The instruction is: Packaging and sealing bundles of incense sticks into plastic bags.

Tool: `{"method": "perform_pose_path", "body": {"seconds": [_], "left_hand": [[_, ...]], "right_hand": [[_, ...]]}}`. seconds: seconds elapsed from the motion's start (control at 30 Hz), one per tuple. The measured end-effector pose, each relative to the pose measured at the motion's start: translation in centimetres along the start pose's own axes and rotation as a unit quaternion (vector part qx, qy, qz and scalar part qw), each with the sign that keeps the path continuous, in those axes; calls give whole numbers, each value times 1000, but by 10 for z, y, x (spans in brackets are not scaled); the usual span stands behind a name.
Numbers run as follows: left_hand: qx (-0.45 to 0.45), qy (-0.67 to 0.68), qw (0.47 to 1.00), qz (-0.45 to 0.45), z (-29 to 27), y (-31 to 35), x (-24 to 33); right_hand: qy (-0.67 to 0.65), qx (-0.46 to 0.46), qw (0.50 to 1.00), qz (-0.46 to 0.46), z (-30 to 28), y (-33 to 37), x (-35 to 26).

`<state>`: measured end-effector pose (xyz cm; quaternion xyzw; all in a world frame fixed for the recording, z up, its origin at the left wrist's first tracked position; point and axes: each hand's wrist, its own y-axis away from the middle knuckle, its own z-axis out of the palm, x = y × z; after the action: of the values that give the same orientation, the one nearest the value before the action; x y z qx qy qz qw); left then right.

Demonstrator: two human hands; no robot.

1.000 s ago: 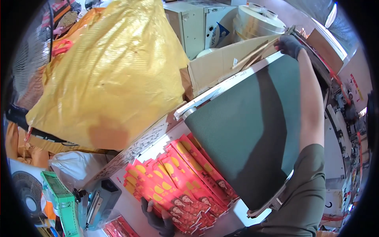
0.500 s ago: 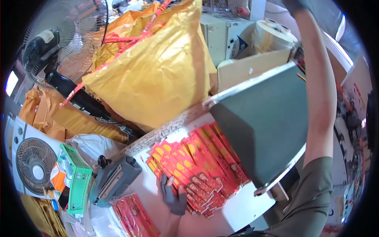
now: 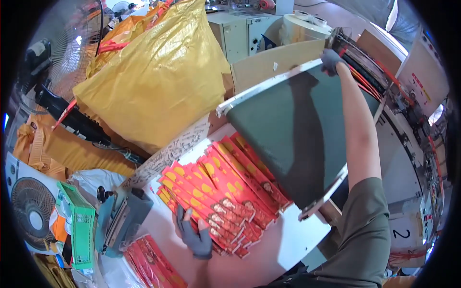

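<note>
A fanned pile of slim red packets [image 3: 235,192] with yellow spots and printed figures lies on the white tabletop. My left hand [image 3: 196,237], in a grey glove with bare fingertips, rests against the pile's near left edge, its fingers stretched out and apart. My right arm reaches far forward over the dark green conveyor belt [image 3: 269,120]. At the belt's far end is my right hand [image 3: 331,62], also gloved in grey; its fingers point downward and are partly hidden, so their grip does not show. Several red and orange packets [image 3: 362,81] lie on the belt beside that forearm.
A clear bag of red packets [image 3: 153,261] lies near left, beside a grey sealer-like device [image 3: 122,221] and a green basket [image 3: 82,230]. A large yellow sack [image 3: 158,77] stands behind the table. A black fan [image 3: 67,115] is farther left. Machinery [image 3: 408,144] lines the right side.
My right hand has come back and down from the upper edge to the belt's far end. The view has shifted rightward. My left hand stays at the pile.
</note>
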<state>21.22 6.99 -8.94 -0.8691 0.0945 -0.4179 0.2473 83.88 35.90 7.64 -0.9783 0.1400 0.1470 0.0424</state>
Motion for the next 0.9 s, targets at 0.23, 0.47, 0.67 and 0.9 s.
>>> {"method": "perform_pose_path", "body": {"seconds": [0.23, 0.47, 0.67, 0.9], "left_hand": [[-1, 2, 995, -98, -3, 9, -1], [18, 27, 993, -114, 9, 0, 5], [27, 28, 993, -107, 9, 6, -5], [17, 6, 992, -123, 10, 3, -1]], "right_hand": [[-147, 89, 974, 145, 49, -14, -36], [-32, -54, 976, 208, 43, -52, -33], [-132, -79, 961, 231, 48, -58, -34], [-349, -115, 901, 231, 41, -52, -32]]}}
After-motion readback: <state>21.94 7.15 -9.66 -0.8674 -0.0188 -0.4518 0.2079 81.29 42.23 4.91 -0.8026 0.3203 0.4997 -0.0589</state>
